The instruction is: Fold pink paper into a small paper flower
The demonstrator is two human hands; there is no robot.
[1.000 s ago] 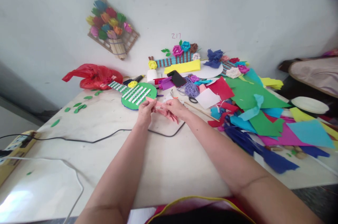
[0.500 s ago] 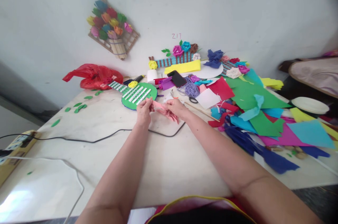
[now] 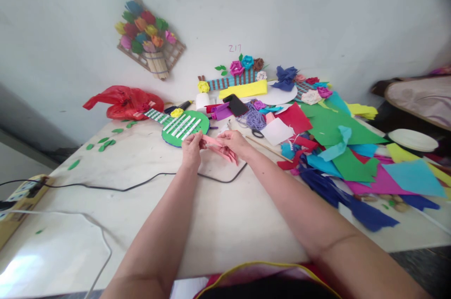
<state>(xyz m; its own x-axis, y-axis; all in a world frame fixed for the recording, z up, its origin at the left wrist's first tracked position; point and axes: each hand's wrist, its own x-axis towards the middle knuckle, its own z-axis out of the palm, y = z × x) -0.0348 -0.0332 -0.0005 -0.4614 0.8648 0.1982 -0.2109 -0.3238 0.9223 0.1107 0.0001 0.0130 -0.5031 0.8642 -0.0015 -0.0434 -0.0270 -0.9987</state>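
A strip of pink paper (image 3: 210,140) stretches between my two hands over the middle of the table. One end is pinched by my left hand (image 3: 192,148), just in front of the green guitar-shaped craft (image 3: 183,128) with white strips across it. My right hand (image 3: 235,143) has its fingers closed on the other end. Folded pink points hang below the right fingers toward the table; how they join the strip is hidden. A yellow paper flower (image 3: 176,112) sits on the guitar shape's upper edge.
Coloured paper sheets (image 3: 343,120) cover the table's right side, with scissors (image 3: 258,133), purple yarn (image 3: 254,118) and a phone (image 3: 237,105) nearer the middle. A black cable (image 3: 123,189) runs below my hands to a power strip (image 3: 24,195). A red plastic bag (image 3: 127,102) lies back left.
My left hand has shifted slightly left, away from the right hand, and more of the pink strip shows between them. The right hand has barely moved.
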